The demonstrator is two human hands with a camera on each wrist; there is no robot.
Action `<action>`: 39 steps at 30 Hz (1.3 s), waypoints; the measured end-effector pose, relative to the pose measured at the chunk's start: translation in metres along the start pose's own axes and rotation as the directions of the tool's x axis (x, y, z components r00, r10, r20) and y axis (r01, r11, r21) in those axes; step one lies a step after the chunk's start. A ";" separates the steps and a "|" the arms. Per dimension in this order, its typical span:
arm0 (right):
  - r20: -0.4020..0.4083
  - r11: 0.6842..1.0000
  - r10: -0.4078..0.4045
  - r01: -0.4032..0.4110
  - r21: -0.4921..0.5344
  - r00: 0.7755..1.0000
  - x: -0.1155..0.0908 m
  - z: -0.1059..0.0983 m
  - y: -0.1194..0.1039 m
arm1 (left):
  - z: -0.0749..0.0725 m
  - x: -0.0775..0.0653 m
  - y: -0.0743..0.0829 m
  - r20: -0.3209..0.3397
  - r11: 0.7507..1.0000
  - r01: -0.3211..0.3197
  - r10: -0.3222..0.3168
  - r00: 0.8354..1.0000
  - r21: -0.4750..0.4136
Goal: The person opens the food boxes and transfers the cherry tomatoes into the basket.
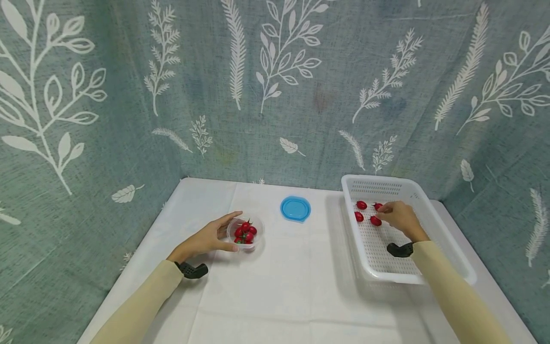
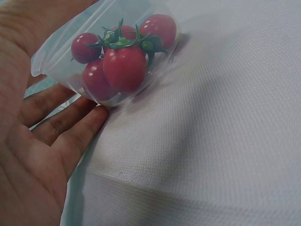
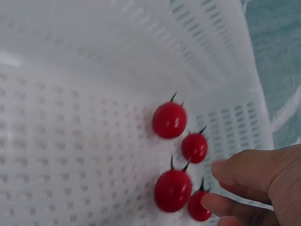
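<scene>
My left hand (image 1: 213,235) curves around a small clear plastic tub (image 1: 260,229), thumb on the near side and fingers on the far side. Inside the tub lie several cherry tomatoes (image 2: 124,68) with green stems. My right hand (image 1: 400,217) reaches down into a white perforated basket (image 1: 447,239). Its thumb and finger (image 3: 244,169) are parted, with nothing pinched between them. One fingertip overlaps the edge of a cherry tomato (image 3: 197,211) in the right wrist view. Beside it are a larger tomato (image 3: 173,190) and two more tomatoes toward the basket's side wall.
A blue lid (image 1: 295,209) lies on the white tablecloth (image 1: 275,282) between tub and basket. The basket's raised rim surrounds my right hand. Leaf-patterned curtains (image 1: 318,134) hang behind the table and along both sides.
</scene>
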State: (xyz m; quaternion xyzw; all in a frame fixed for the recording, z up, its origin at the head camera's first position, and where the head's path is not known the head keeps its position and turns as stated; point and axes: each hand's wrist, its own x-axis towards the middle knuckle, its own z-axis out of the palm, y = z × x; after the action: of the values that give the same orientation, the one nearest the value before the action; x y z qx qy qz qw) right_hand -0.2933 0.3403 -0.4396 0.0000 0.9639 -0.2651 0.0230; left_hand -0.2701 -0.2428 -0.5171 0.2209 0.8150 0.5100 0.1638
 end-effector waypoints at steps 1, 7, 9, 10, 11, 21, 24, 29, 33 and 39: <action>-0.015 1.000 -0.015 0.015 0.005 1.000 -0.001 -0.001 -0.003 | 0.000 0.000 0.000 0.000 1.000 -0.001 0.001 1.000 -0.001; -0.055 0.995 -0.058 0.062 0.072 0.997 -0.007 -0.004 -0.030 | 0.000 0.000 0.000 0.001 1.000 -0.001 0.001 1.000 0.000; -0.064 0.993 -0.071 0.077 0.091 0.995 -0.009 -0.005 -0.039 | 0.000 0.000 0.000 0.000 1.000 0.001 -0.001 1.000 0.002; -0.066 0.992 -0.075 0.081 0.099 0.995 -0.010 -0.005 -0.045 | 0.000 0.000 0.000 0.001 1.000 0.001 -0.001 1.000 0.003; -0.069 0.990 -0.083 0.090 0.107 0.994 -0.011 -0.005 -0.050 | 0.000 0.000 0.000 0.001 1.000 0.001 -0.001 1.000 0.003; -0.071 0.973 -0.170 0.179 0.145 0.983 -0.015 0.003 -0.093 | 0.001 0.000 0.001 0.000 1.000 0.001 -0.001 1.000 0.000; -0.070 0.968 -0.198 0.207 0.145 0.978 -0.015 0.006 -0.105 | 0.001 0.000 0.001 -0.002 1.000 0.001 -0.001 1.000 0.003; -0.062 0.957 -0.229 0.236 0.169 0.971 -0.015 0.015 -0.121 | 0.000 0.000 0.003 -0.001 1.000 0.001 -0.001 1.000 0.013; -0.053 0.945 -0.265 0.270 0.185 0.963 -0.013 0.026 -0.135 | 0.000 0.000 0.003 -0.001 1.000 0.004 -0.004 1.000 0.012; -0.026 0.925 -0.325 0.323 0.201 0.945 -0.013 0.042 -0.157 | 0.003 -0.001 0.005 -0.011 1.000 0.015 -0.015 1.000 0.008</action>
State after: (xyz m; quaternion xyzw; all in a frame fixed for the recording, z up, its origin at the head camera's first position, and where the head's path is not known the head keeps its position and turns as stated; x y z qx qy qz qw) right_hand -0.2806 0.1843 -0.3951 -0.1579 0.9187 -0.3618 -0.0173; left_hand -0.2668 -0.2398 -0.5140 0.2128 0.8196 0.5065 0.1624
